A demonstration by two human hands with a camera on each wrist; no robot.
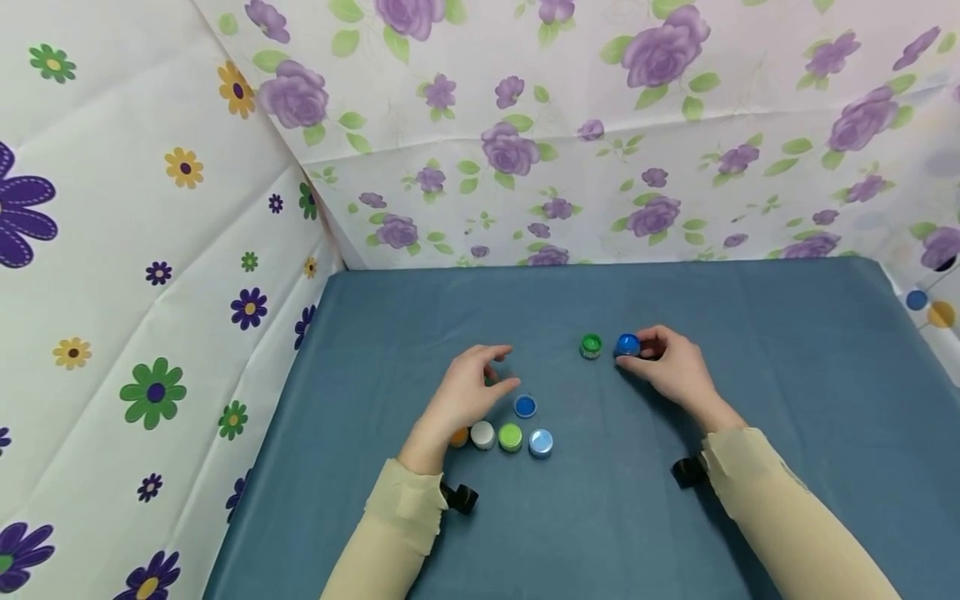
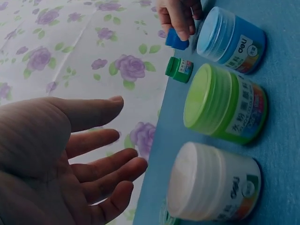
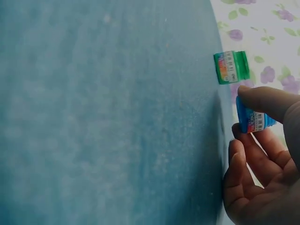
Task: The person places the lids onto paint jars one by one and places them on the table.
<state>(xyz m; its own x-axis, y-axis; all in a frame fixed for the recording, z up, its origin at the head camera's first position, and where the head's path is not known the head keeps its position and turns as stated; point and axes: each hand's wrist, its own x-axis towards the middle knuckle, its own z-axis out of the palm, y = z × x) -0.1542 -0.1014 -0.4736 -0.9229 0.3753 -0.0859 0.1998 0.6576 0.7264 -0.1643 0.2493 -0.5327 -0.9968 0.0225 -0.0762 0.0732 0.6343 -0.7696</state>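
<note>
My right hand [image 1: 675,367] pinches a dark blue paint jar [image 1: 627,345] between thumb and fingers, beside an open-topped green jar [image 1: 591,346]. In the right wrist view the thumb lies on one side of the blue jar [image 3: 253,117], fingertips on the other. My left hand [image 1: 467,387] hovers with parted, relaxed fingers and holds nothing; part of something green shows behind them. Below it stand a white jar [image 1: 482,435], a light green jar [image 1: 510,437] and a light blue jar [image 1: 541,443], all lidded. A blue lid [image 1: 525,406] lies just above these.
An orange jar [image 1: 458,437] is partly hidden by my left wrist. The blue-grey cloth [image 1: 570,533] covers the table; flowered sheets [image 1: 510,150] hang behind it and on the left. Each forearm wears a black wrist camera.
</note>
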